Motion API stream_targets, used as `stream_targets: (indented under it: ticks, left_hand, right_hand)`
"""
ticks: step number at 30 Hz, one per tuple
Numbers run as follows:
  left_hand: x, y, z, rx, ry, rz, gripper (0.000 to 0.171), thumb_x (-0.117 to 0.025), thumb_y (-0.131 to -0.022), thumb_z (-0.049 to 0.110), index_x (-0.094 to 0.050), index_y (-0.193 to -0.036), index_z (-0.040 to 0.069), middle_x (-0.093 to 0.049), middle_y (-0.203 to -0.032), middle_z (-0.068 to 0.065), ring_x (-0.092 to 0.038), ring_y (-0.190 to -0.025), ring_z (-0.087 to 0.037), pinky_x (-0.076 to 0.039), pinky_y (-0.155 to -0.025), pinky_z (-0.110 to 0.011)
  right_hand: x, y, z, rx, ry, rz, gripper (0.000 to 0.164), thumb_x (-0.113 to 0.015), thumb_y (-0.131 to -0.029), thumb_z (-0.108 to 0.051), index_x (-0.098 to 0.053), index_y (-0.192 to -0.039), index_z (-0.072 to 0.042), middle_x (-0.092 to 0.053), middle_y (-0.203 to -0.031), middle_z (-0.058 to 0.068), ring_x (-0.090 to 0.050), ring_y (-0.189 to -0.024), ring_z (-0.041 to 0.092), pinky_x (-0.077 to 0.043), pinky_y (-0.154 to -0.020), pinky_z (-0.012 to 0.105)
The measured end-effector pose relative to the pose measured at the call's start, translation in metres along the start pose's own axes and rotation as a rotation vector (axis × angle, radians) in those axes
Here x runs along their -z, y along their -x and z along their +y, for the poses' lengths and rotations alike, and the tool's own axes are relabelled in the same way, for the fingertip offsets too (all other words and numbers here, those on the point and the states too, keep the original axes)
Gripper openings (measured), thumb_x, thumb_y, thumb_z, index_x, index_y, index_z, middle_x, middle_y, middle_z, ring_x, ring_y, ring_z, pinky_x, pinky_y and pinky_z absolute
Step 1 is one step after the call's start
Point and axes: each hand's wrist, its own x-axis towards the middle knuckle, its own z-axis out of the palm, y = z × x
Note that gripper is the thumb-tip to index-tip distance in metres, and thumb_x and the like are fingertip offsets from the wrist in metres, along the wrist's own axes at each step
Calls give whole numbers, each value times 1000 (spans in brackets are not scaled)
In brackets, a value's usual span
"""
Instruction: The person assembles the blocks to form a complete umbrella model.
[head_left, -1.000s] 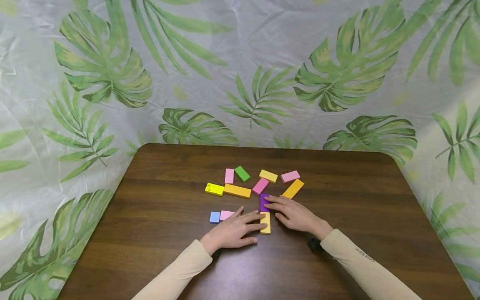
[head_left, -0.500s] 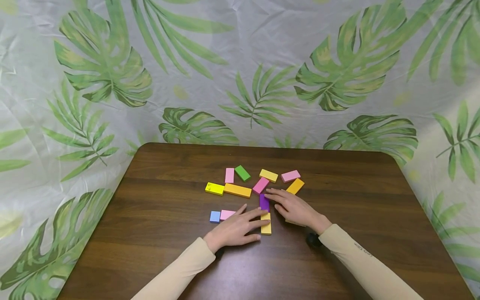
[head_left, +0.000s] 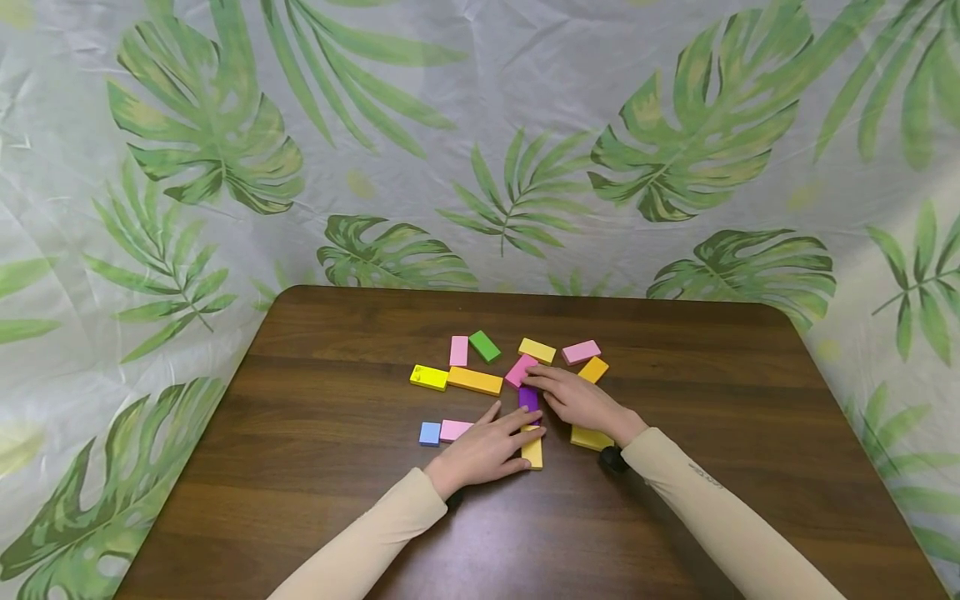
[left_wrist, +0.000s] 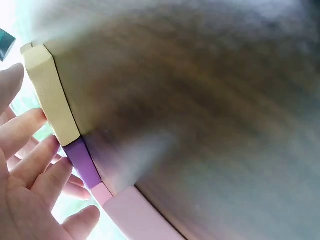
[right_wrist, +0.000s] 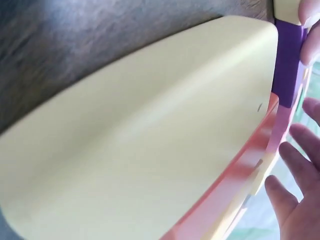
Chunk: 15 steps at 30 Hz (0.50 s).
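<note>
My left hand (head_left: pixel 486 450) lies with fingers spread over a pale yellow block (head_left: pixel 532 454) and the near end of a purple block (head_left: pixel 528 398). In the left wrist view its fingertips are right at the edges of these two blocks. My right hand (head_left: pixel 588 402) reaches in from the right, its fingers extended. Its fingertips overlap the magenta block (head_left: pixel 519 369) at the far end of the purple one. The purple and pale yellow blocks stand end to end. Another yellow block (head_left: pixel 591 438) shows beneath the right wrist, large in the right wrist view.
Left of the hands lie a blue block (head_left: pixel 430 433) and a light pink block (head_left: pixel 454 430), the latter partly hidden. Farther back are a bright yellow block (head_left: pixel 428 377), orange blocks (head_left: pixel 476 381), a green block (head_left: pixel 484 346) and other blocks. A leaf-patterned curtain (head_left: pixel 510 167) hangs behind the table (head_left: pixel 360 333).
My right hand has moved left and away from me, from the purple block to the magenta one, uncovering the yellow block under its wrist. My left hand has shifted slightly right.
</note>
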Motion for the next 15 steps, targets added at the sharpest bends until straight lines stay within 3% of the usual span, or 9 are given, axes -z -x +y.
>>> stream_targets:
  ticks: [15]
  left_hand:
    - [-3, 7, 4, -8, 22, -19, 54, -57, -96, 39, -48, -142, 14, -35, -151, -5, -29, -139, -22, -25, -110, -48]
  right_hand:
    - [0, 2, 5, 3, 1, -3, 37, -53, -94, -3, -58, -130, -4, -47, -140, 14, -45, -128, 33, -38, -101, 49]
